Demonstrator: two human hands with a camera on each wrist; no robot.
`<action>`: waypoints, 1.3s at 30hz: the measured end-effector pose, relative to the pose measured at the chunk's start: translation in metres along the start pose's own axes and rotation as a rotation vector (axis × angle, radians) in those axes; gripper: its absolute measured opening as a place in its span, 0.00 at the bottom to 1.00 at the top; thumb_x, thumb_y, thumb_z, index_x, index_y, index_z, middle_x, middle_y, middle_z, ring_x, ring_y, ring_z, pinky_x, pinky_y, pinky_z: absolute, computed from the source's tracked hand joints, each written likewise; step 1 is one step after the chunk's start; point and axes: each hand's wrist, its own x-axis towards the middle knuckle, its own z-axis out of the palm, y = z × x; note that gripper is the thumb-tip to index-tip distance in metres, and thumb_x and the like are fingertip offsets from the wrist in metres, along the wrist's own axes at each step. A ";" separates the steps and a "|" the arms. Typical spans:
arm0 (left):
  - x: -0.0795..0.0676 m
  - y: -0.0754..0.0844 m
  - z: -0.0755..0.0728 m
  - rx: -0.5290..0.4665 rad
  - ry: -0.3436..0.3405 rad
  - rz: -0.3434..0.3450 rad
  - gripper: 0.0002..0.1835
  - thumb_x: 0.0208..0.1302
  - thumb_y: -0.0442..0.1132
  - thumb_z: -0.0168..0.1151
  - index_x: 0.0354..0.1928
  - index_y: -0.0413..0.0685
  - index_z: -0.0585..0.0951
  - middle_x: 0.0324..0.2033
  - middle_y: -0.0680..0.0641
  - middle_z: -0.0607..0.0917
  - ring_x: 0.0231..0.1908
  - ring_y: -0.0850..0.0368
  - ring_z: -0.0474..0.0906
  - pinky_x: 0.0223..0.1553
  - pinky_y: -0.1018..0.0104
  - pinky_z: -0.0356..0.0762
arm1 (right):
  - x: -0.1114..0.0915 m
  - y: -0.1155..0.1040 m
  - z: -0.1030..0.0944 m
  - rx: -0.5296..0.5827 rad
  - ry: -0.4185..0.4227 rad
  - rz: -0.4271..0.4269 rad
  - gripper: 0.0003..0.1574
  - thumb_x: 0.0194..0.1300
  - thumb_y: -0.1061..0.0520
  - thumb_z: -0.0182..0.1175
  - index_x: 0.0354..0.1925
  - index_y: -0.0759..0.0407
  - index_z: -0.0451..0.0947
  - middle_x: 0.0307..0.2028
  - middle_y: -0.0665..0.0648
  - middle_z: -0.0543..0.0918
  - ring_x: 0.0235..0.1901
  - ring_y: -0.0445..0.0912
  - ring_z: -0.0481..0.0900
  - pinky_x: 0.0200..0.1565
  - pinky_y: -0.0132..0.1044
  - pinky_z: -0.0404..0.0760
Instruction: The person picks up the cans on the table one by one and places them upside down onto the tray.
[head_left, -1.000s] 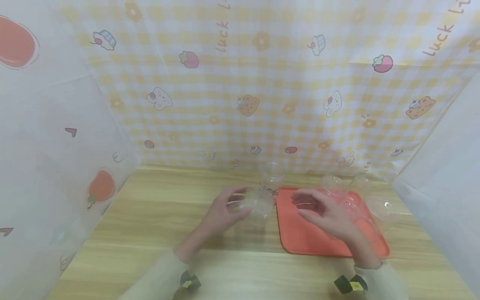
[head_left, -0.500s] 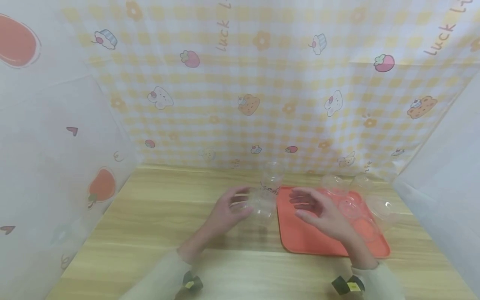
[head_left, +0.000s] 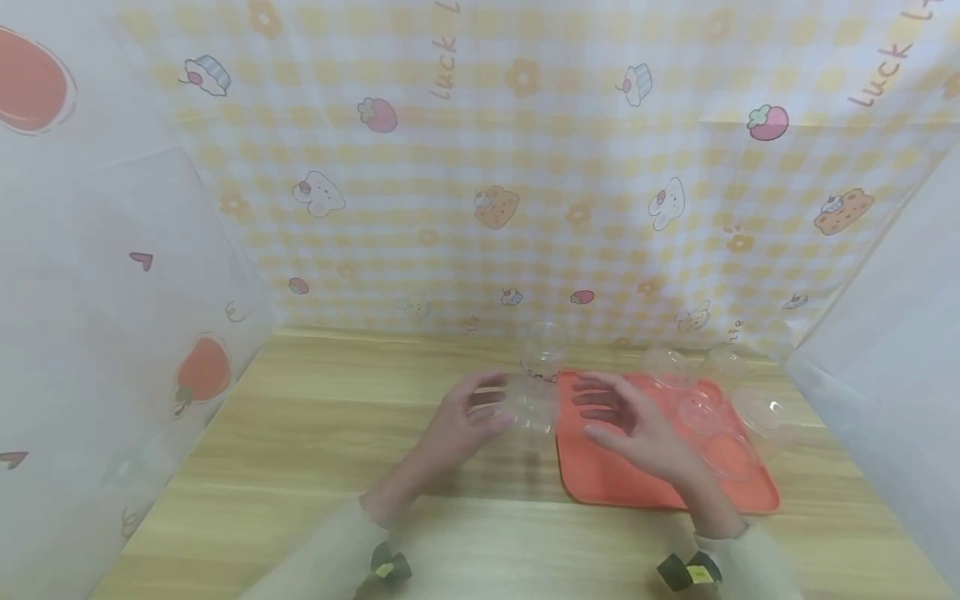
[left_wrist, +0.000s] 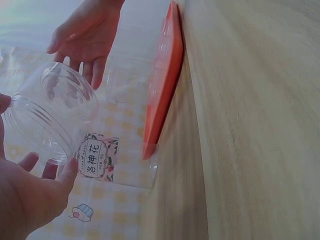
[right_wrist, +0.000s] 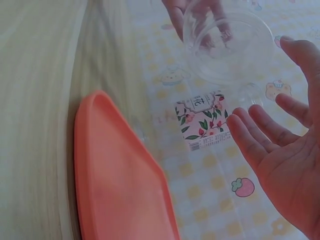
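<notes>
My left hand grips a clear, unlabelled plastic jar around its threaded neck. The jar is tilted, its base pointing towards my right hand in the left wrist view. Over the left part of the orange tray my right hand is held apart from the jar, fingers spread and slightly bent, with nothing in it. Behind the held jar stands a second clear jar. Its floral label shows in both wrist views.
Several clear round plastic pieces, among them one on the tray and one at its right edge, sit to the right. A yellow checked cloth hangs behind the wooden table. White sheets close off both sides.
My left hand has shifted slightly right with the jar. My right hand has moved a little left, so the gap between the hands is narrower.
</notes>
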 end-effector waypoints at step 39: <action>0.000 0.002 0.016 -0.110 0.001 -0.036 0.33 0.66 0.44 0.68 0.71 0.48 0.70 0.66 0.44 0.72 0.63 0.42 0.72 0.55 0.52 0.80 | 0.010 0.002 0.031 0.088 -0.051 -0.015 0.58 0.58 0.73 0.71 0.77 0.64 0.48 0.70 0.67 0.64 0.66 0.70 0.65 0.65 0.47 0.72</action>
